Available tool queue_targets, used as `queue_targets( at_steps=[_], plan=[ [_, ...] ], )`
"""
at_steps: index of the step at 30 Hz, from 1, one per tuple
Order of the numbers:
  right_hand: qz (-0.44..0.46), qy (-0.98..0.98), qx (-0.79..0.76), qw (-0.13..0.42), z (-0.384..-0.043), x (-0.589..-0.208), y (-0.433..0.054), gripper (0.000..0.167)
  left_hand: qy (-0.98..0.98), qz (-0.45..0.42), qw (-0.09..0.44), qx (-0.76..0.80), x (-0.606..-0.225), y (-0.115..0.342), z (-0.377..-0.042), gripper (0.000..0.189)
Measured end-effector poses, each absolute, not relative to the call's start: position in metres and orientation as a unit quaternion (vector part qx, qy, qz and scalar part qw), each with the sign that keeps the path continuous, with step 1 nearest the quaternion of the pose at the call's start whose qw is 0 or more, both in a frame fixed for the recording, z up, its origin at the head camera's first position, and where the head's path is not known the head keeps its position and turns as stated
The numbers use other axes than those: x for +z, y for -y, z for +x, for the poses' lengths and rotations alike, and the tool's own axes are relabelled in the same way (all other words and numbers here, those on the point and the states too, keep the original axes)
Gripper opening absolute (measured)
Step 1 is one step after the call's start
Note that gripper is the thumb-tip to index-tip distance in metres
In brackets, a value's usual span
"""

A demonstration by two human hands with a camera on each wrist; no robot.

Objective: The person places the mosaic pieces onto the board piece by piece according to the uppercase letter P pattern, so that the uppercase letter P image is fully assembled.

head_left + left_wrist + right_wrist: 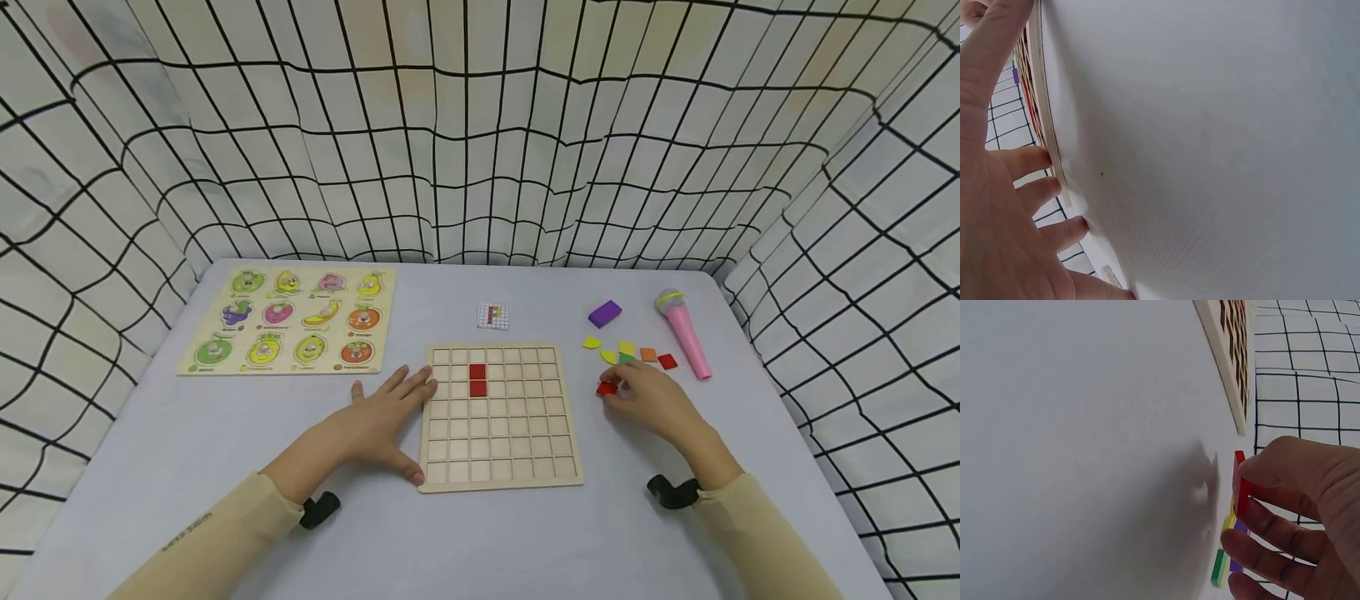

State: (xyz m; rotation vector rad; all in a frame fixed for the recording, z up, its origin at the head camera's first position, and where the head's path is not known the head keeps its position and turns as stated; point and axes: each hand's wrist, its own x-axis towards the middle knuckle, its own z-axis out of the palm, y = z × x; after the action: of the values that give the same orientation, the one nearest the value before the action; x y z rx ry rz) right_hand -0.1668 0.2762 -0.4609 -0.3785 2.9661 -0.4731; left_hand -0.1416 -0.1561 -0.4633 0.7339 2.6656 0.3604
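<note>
A wooden grid board (500,454) lies mid-table, with two red square tiles (477,380) set one above the other in its upper left cells. My left hand (378,425) is spread along the board's left edge, thumb and fingertips touching the frame. To the right of the board, my right hand (648,400) pinches a red tile (1240,484) between thumb and fingers, held on edge in the right wrist view. Just beyond that hand lie loose tiles: yellow pieces (592,342), a partly covered green one (625,358), an orange square (648,355) and another red tile (667,361).
A fruit puzzle board (288,321) lies at the back left. Behind the grid board is a small pattern card (493,316). A purple block (604,313) and a pink toy microphone (686,337) lie at the back right. Black netting over white sheets surrounds the table.
</note>
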Motion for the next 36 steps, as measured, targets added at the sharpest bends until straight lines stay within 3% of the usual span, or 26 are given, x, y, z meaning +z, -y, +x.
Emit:
queue_targets(
  at_steps=[16,22,36],
  plan=[
    [-0.172,-0.967,-0.183,0.041,-0.174,-0.453,-0.233,0.025,-0.941,0.260,0.176,0.129,-0.466,0.156,-0.142,0.139],
    [-0.191,-0.961,-0.195,0.051,-0.176,-0.452,-0.215,0.017,-0.943,0.255,0.174,0.128,-0.466,0.156,-0.141,0.138],
    [-0.238,-0.938,-0.235,0.093,-0.170,-0.452,-0.161,0.016,-0.942,0.258,0.171,0.127,-0.467,0.156,-0.143,0.138]
  ],
)
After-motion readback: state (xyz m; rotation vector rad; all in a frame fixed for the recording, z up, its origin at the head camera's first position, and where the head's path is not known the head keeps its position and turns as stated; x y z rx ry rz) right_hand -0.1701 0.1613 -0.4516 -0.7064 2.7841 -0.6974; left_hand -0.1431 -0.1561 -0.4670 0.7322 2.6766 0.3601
